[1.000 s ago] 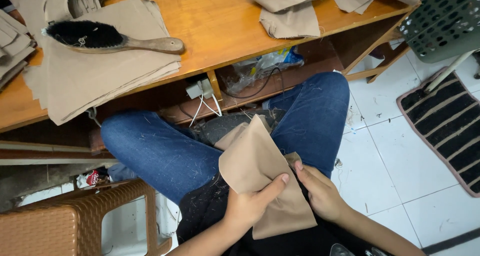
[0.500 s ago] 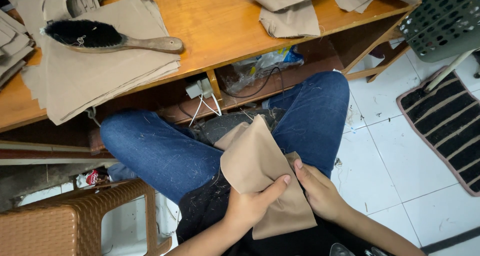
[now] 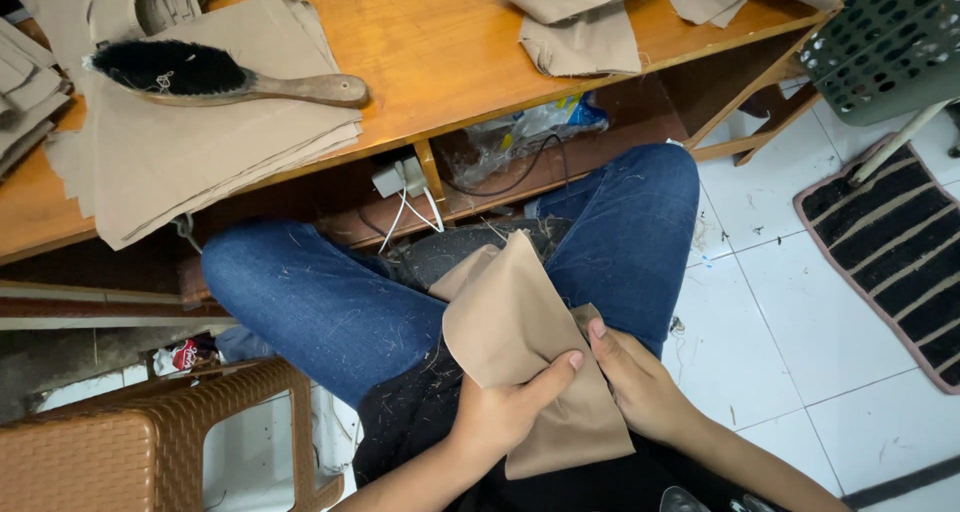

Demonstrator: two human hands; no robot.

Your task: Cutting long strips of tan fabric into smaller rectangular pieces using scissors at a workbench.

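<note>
A soft, light piece of tan woven fabric (image 3: 520,342) lies over the person's lap, between the blue-jeaned knees and below the front edge of the wooden tabletop (image 3: 450,42). The left hand (image 3: 500,412) is closed on its lower middle, thumb on top; the right hand (image 3: 640,387) pinches its right edge. It looks limp and drapes easily, so edges and corners offer the surest hold.

We're looking straight down from the head camera, close over the lap, facing forward onto the table (image 3: 450,42) edge above and the tiled floor (image 3: 790,302) at right. One view only, nothing shared.
</note>
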